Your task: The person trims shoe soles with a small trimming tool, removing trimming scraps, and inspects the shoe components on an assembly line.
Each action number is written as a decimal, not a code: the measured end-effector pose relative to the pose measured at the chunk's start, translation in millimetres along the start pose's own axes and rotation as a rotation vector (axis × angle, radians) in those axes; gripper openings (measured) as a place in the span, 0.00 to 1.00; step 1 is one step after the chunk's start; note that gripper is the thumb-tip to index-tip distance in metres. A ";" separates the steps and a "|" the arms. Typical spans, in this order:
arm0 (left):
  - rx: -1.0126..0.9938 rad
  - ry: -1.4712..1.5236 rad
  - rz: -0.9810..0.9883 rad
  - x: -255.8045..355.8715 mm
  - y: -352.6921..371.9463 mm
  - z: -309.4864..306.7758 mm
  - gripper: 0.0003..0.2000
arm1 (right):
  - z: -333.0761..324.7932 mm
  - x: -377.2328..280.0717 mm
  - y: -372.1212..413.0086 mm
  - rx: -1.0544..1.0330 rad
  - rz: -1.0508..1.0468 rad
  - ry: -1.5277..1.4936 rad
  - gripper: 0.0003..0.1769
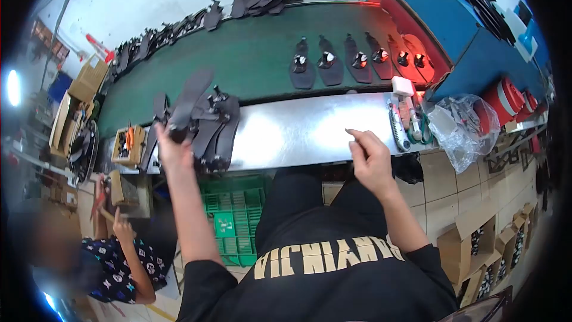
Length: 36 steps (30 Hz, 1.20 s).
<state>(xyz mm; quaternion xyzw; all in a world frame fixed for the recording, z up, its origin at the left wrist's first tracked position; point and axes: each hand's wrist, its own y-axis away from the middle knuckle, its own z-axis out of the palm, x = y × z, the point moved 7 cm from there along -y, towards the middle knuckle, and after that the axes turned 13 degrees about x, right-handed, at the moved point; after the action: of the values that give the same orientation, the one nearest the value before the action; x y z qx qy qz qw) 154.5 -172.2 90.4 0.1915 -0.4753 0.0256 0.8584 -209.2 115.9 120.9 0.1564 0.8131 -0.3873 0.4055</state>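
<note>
My left hand (174, 150) is closed on a dark sandal (193, 92), its sole slanting up and slightly blurred. Beside and under it lies a pile of similar dark sandals (225, 134) with black toe pieces, on the left of the metal worktop. Part of the held sandal is hidden by my fingers and the pile. My right hand (372, 161) hovers over the front edge of the metal worktop (298, 119), thumb and forefinger apart, the other fingers curled. No object shows in it.
Several sandals (326, 62) stand in a row on the green conveyor (250, 53), near a red-lit blue machine (429, 12). Cutters (398, 125) and a plastic bag (465, 125) lie right. A green crate (235, 217) is below; a co-worker (119, 262) sits left.
</note>
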 end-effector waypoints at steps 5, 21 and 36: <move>0.227 -0.814 0.657 78.9 -42.4 -74.8 0.28 | -23.5 110.0 -24.4 0.070 0.008 0.264 0.23; -0.292 -1.401 0.948 -275.2 -16.8 291.5 0.25 | -6.9 145.0 -62.8 -0.014 0.041 0.551 0.22; -0.828 -0.453 -0.108 -173.7 140.8 202.2 0.12 | 54.9 107.3 -63.9 -0.089 0.498 -1.339 0.23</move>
<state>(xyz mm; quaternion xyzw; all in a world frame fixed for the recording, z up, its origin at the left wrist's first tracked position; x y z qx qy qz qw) -135.3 -89.4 85.8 -0.1414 -0.6100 -0.2529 0.7375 -282.8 26.3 49.0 0.0495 0.3446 -0.2626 0.8999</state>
